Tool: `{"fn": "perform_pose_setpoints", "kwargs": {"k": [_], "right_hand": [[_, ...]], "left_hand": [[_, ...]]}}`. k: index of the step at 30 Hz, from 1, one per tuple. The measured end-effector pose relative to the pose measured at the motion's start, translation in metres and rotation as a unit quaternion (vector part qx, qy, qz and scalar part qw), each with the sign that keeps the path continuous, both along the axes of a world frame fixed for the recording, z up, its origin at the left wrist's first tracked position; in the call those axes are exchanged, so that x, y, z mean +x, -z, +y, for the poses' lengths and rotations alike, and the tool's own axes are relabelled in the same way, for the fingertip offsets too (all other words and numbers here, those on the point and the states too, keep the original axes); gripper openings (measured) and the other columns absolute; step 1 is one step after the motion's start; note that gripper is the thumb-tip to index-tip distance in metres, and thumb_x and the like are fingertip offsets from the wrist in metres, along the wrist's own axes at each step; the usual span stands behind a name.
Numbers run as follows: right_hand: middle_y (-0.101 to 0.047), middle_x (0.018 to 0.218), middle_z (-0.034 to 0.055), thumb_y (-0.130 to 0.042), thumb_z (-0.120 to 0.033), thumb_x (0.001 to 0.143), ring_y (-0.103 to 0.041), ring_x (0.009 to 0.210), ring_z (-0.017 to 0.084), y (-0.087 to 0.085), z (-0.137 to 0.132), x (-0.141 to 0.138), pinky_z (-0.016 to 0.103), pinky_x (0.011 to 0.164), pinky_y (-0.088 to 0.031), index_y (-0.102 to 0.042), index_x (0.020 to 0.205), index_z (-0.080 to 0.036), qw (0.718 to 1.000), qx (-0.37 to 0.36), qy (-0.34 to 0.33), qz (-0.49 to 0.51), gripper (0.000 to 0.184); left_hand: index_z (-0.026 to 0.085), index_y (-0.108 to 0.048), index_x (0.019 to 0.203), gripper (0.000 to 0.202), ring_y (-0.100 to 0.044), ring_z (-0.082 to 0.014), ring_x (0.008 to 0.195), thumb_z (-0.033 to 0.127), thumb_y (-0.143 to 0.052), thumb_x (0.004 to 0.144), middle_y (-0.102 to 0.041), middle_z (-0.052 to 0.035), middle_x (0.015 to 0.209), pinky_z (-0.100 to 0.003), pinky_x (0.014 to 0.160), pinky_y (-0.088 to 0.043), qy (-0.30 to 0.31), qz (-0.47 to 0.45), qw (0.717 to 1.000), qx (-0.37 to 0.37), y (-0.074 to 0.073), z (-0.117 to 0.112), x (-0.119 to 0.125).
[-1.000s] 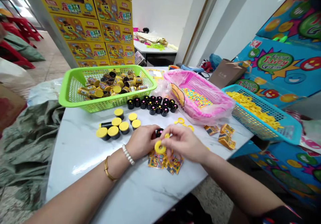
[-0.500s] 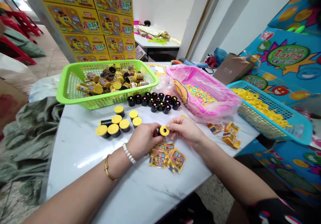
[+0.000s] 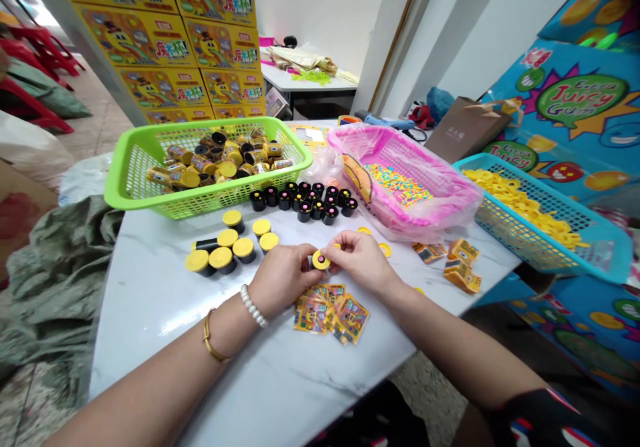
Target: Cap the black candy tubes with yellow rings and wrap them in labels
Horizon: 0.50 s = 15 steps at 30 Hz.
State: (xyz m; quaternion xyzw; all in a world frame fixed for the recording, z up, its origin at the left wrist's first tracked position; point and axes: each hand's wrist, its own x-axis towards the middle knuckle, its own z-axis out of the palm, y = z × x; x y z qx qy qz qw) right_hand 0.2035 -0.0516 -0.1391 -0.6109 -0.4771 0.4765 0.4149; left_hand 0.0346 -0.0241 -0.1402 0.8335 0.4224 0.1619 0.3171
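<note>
Yellow ring (image 3: 326, 262) now seated on the black canister (image 3: 320, 258)

on the marble table (image 3: 310, 373), a basket of capped tubes (image 3: 145, 180) sits back left, a bead basket (image 3: 400, 160) back centre and a ring basket (image 3: 530, 227) right; loose capped tubes (image 3: 225, 243) lie before the first, printed sachets (image 3: 330, 310) nearer the person.

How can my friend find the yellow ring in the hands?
On the white marble table, below the green basket, the left hand and right hand meet above colourful packets. Between them is the yellow ring, the only one held, with a black middle.
</note>
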Motion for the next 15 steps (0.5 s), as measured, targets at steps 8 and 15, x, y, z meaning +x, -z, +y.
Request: {"fn": "perform_pose_setpoints", "kwargs": {"k": [8,15], "right_hand": [[-0.068,0.059,0.0004,-0.069,-0.026,0.074,-0.064,0.049,0.011,0.0015,0.0011,-0.0005,0.019,0.048,-0.051,-0.057,0.07,-0.016,0.998,-0.033,-0.011,0.048,0.017],[-0.068,0.06,-0.0002,-0.071,-0.024,0.074,-0.066,0.051,0.012,0.0012,-0.0011,-0.0004,0.021,0.053,-0.055,-0.057,0.071,-0.017,0.997,-0.026,-0.015,0.076,0.016]], "left_hand": [[0.017,-0.061,0.075,0.014,-0.055,-0.0127,0.054,0.029,-0.068,0.077,-0.063,0.0022,0.06,-0.021,0.051,-0.03,0.005,-0.006,1.0,-0.004,0.0013,0.0013,-0.0002],[0.016,-0.062,0.073,0.024,-0.05,-0.0113,0.052,0.039,-0.066,0.079,-0.059,0.0022,0.057,-0.021,0.049,-0.03,0.007,-0.027,0.999,-0.022,-0.0039,0.0009,-0.0017]]}}
